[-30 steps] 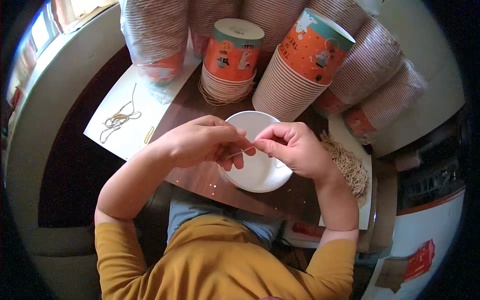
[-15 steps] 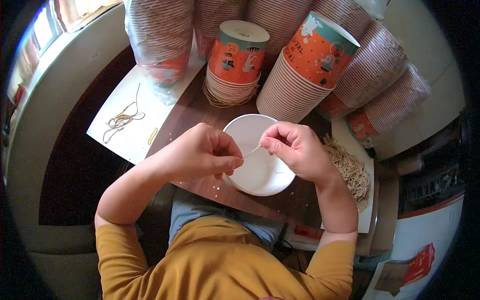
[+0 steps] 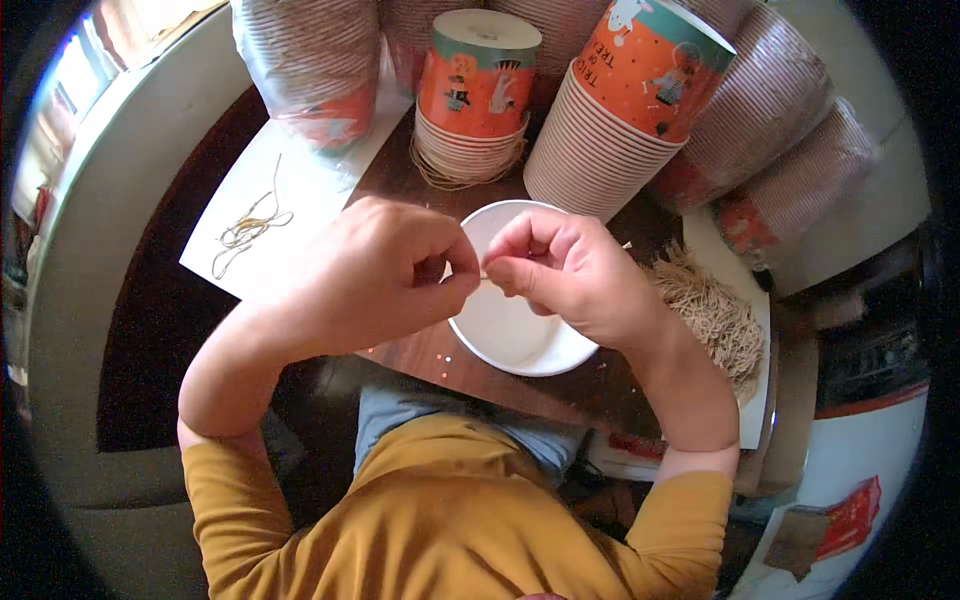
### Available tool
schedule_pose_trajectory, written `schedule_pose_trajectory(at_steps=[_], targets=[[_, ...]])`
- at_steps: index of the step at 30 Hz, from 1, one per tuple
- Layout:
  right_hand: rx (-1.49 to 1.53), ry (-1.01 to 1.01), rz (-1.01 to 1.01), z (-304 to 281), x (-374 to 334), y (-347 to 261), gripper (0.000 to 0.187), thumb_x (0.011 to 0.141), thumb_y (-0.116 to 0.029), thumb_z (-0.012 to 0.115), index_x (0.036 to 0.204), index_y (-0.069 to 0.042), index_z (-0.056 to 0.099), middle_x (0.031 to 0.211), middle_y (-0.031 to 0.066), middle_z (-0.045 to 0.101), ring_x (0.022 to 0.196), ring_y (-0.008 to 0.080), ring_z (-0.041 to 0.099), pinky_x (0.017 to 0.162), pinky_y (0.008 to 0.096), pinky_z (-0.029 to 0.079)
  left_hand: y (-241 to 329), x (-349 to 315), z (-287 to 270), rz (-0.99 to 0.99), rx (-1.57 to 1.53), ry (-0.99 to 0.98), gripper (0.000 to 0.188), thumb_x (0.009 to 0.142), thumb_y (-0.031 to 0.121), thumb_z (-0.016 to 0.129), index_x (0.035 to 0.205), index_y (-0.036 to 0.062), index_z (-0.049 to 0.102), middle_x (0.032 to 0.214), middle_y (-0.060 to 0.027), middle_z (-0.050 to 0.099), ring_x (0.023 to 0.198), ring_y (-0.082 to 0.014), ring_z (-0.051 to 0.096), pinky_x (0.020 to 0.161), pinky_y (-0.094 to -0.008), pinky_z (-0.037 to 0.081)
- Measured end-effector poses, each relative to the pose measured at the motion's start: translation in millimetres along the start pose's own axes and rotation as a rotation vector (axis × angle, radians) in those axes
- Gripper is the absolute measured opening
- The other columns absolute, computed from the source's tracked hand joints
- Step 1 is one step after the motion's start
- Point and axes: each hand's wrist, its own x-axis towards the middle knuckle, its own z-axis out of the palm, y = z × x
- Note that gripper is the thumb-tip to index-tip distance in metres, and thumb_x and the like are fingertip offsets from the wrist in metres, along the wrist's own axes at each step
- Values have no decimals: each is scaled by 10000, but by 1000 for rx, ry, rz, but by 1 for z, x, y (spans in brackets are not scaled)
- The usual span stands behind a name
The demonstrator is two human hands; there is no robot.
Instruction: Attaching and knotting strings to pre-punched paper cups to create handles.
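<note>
Fingers [image 3: 447,294] of our left hand [image 3: 375,272] and right hand [image 3: 572,278] pinch thin string [image 3: 484,277], probably light and limp, best held near its ends.

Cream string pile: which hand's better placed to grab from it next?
Likely the right hand: it's nearer the string pile, its forearm alongside. The left hand sits farther across. Both look to be pinching a thin cord above the white tub.

Brt window [image 3: 76,72] upper L, prob. curtained; dk brn table [image 3: 452,363] mid-view.
</note>
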Motion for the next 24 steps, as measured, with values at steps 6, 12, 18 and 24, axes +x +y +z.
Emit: schedule_pose_trajectory(at_steps=[6, 12, 18, 24], targets=[[-570, 65, -186, 4, -3, 4, 123, 840, -123, 672, 853, -3, 649, 781, 99, 663, 694, 155, 624, 659, 289, 485, -15, -15, 22, 69, -34, 36, 103, 783, 115, 701, 815, 28, 657, 669, -75, 628, 548, -167, 597, 528, -286, 481], [-737, -63, -142, -16, -17, 7, 56, 842, -63, 631, 846, -7, 638, 771, 56, 588, 712, 121, 567, 627, 271, 442, -29, -34, 48, 223, 106, 116, 337, 743, -12, 667, 1063, 80, 619, 1031, -92, 608, 844, -249, 640, 672, -332, 531], [-947, -172, -309, -4, -52, 18, 84, 812, -89, 599, 795, -18, 558, 815, 138, 537, 746, 285, 590, 673, 374, 494, -62, -46, 59, 471, 276, 184, 226, 699, 7, 677, 921, 8, 635, 992, -111, 587, 822, -241, 613, 743, -336, 507], [-1464, -94, -554, 28, -83, 33, 151, 682, -141, 575, 771, -20, 580, 940, 153, 595, 633, 176, 489, 534, 286, 418, -75, -56, 69, 574, 341, 290, 259, 674, 41, 682, 922, -23, 644, 968, -116, 596, 788, -230, 603, 717, -361, 512]])
